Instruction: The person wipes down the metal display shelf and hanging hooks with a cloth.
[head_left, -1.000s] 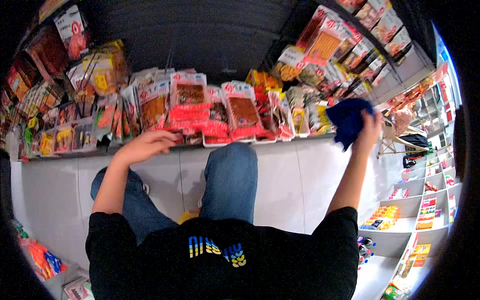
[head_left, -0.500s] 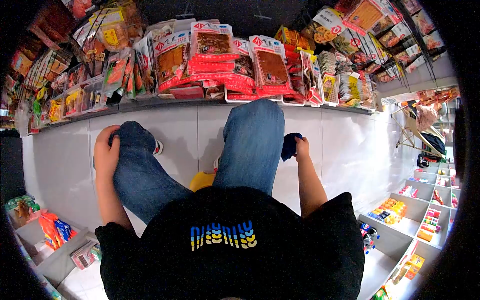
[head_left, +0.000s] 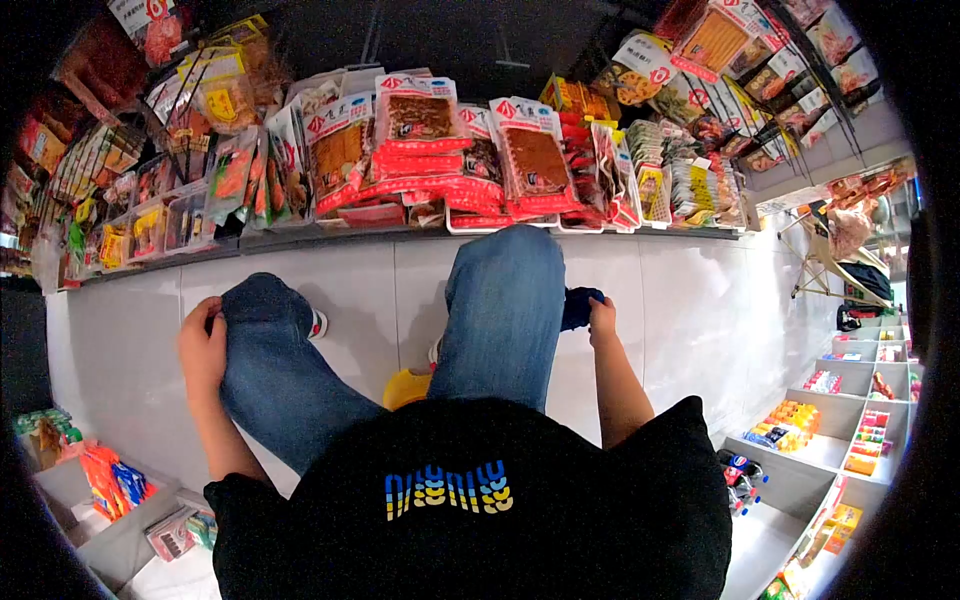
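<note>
My left hand (head_left: 203, 345) lies against the outer side of my left knee, holding nothing, with its fingers bent loosely along the jeans (head_left: 275, 350). Beside my right knee, my right hand (head_left: 602, 322) grips a crumpled dark blue cloth (head_left: 580, 308). The cloth hangs close to the denim, well above the tiled floor. In front of my knees, red and white packs of flat brown snack food (head_left: 416, 110) are stacked on the low shelf (head_left: 330, 238).
A yellow seat (head_left: 402, 386) shows beneath me. Hanging packs (head_left: 715, 42) line the shelf's upper right. At lower right are compartment bins (head_left: 800, 470) with bottles and packets; more bins (head_left: 125, 535) stand at lower left. A folding chair (head_left: 825, 265) is at far right.
The shelf and my knees sit slightly lower in view. My left hand has slid off the knee's top to its outer side. The right hand still holds the cloth, now spread wider.
</note>
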